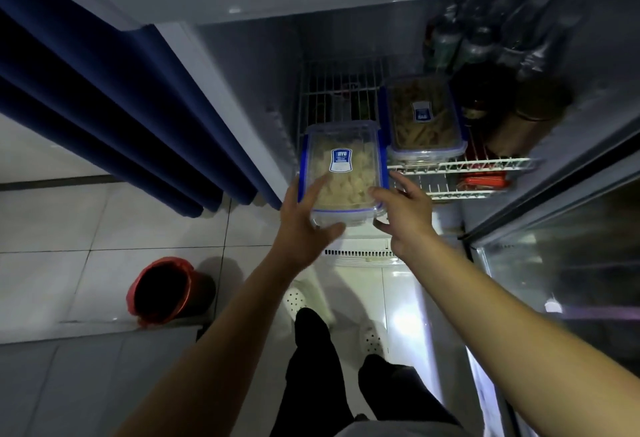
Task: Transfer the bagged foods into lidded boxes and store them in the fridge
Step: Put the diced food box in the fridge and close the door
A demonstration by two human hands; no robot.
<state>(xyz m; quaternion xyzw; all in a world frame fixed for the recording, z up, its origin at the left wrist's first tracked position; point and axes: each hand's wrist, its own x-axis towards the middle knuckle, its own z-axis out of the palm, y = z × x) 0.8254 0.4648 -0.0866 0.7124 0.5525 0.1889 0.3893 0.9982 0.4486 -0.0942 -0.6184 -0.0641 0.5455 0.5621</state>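
Observation:
A clear lidded box (pixel 341 166) with blue clips and pale food inside juts out from the front of the fridge's wire shelf (pixel 460 163). My left hand (pixel 304 225) grips its near left corner, fingers on the lid and thumb under the front edge. My right hand (pixel 401 215) touches the box's near right corner with spread fingers. A second lidded box (pixel 422 118) of darker food sits on the shelf to the right, further in.
Dark bottles (pixel 474 45) and brown jars (pixel 533 107) stand at the back right of the shelf. A red packet (pixel 483 182) lies on a lower rack. The glass fridge door (pixel 571 263) is open at right. A blue curtain (pixel 114 107) and red-lined bin (pixel 162 291) are left.

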